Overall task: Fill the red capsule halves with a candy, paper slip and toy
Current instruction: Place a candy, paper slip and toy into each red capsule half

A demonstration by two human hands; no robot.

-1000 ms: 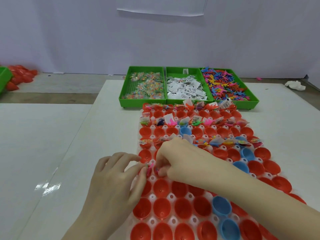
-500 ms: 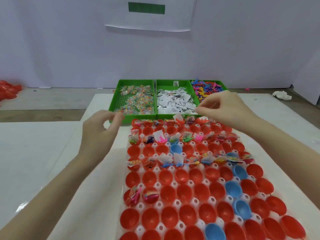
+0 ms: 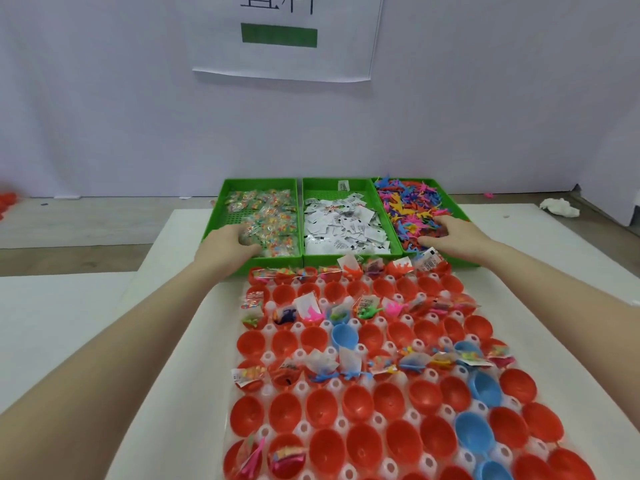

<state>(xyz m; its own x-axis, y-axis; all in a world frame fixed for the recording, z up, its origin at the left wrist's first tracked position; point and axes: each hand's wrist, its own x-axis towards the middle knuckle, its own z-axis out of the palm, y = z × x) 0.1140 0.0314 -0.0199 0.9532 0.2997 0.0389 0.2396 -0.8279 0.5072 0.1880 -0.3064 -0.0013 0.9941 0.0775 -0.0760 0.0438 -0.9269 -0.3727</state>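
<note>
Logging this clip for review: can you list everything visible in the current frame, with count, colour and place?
Bins: three, green, side by side at the table's far end.
Candies: many, clear multicoloured wrappers, left bin.
Paper slips: many, white, middle bin.
Toys: many, mixed bright colours, right bin.
Capsule tray: one, clear white, on the table before the bins.
Red capsule halves: dozens, in the tray; some rows filled, others empty.
Blue capsule halves: a few, among the red ones.
Paper sign: one, white with a green bar, on the wall.
Crumpled tissue: one, white, far right.
Left hand: in the candies.
Right hand: in the toys.
</note>
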